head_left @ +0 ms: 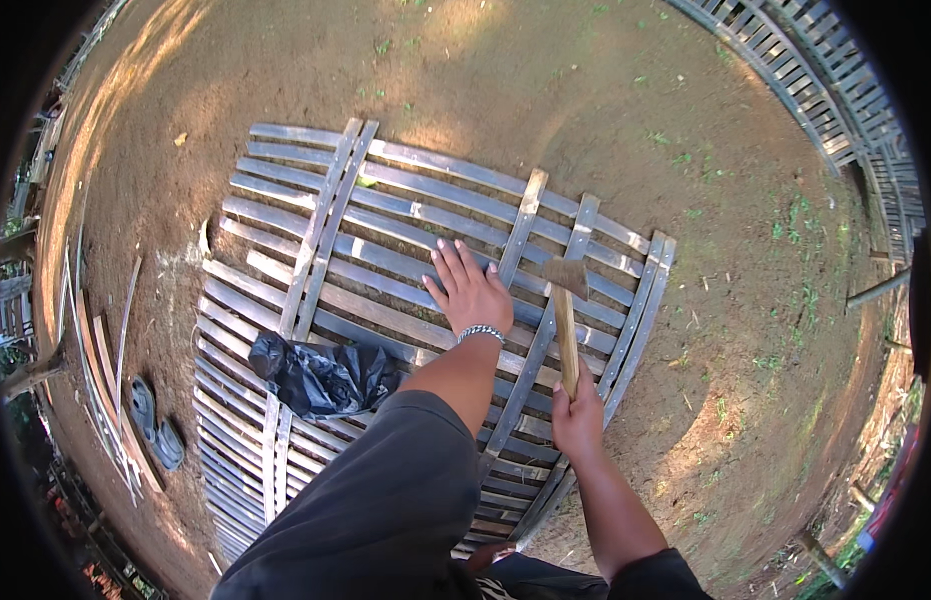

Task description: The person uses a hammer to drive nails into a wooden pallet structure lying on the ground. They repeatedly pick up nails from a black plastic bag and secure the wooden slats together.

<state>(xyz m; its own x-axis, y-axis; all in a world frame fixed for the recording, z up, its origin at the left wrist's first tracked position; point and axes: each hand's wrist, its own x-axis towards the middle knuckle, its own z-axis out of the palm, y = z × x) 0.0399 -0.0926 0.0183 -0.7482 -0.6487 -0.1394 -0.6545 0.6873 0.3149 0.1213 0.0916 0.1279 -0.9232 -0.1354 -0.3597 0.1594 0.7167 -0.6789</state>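
A large slatted panel [386,258] of narrow wooden or bamboo strips, joined by crosspieces, lies on the ground under me. My left hand [474,292], with a chain bracelet at the wrist, lies flat on the slats near the middle, its fingers stretched and holding nothing. To its right, my right hand [579,415] is closed round the wooden handle of a hatchet [567,335]. The dark, broad hatchet head points away from me, over the crosspieces at the panel's right part. A crumpled black plastic bag [326,378] rests on the slats left of my left forearm.
Grey sandals [156,425] sit on the dirt left of the panel, beside long thin strips [114,385]. A slatted fence [786,80] curves along the far right. Bare soil [546,70] with small green plants surrounds the panel. Posts [878,288] stand at the right edge.
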